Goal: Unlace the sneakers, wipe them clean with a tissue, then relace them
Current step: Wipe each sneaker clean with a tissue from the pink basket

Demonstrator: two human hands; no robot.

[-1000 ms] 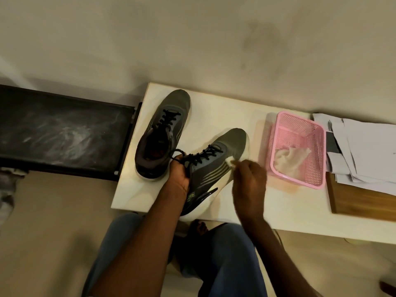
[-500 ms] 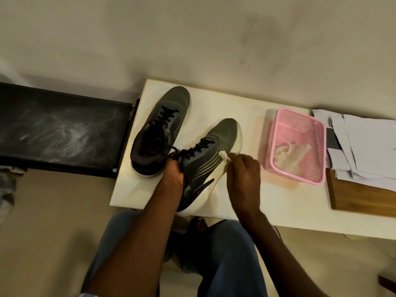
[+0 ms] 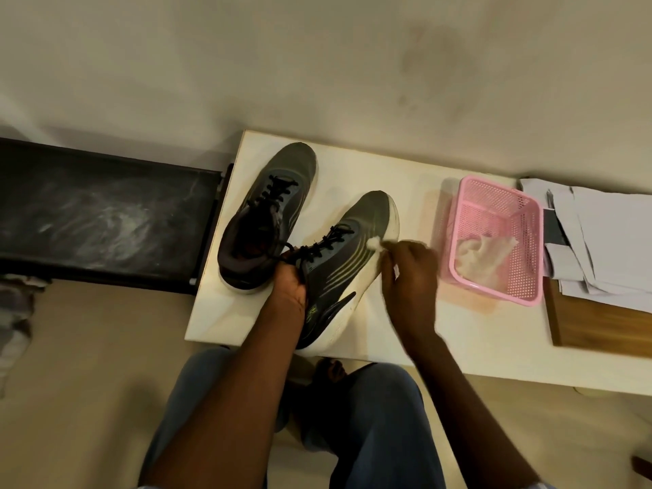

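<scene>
On the white table [image 3: 441,333], the near sneaker [image 3: 347,262] lies tilted with its heel over the front edge, left hand [image 3: 291,287] gripping it at the collar by the laces [image 3: 323,243]. Right hand [image 3: 409,273] pinches a small tissue wad [image 3: 373,243] against the shoe's outer side; over the last second the wad slid back from the toe edge toward midfoot, so wiping is under way. Both shoes look laced, though blur makes it hard to confirm. The far sneaker [image 3: 268,217] stands untouched just beside it. The pink mesh basket [image 3: 525,241], right of the shoes, holds crumpled white tissue [image 3: 483,250], probably used. Papers [image 3: 599,238] are stacked beyond.
</scene>
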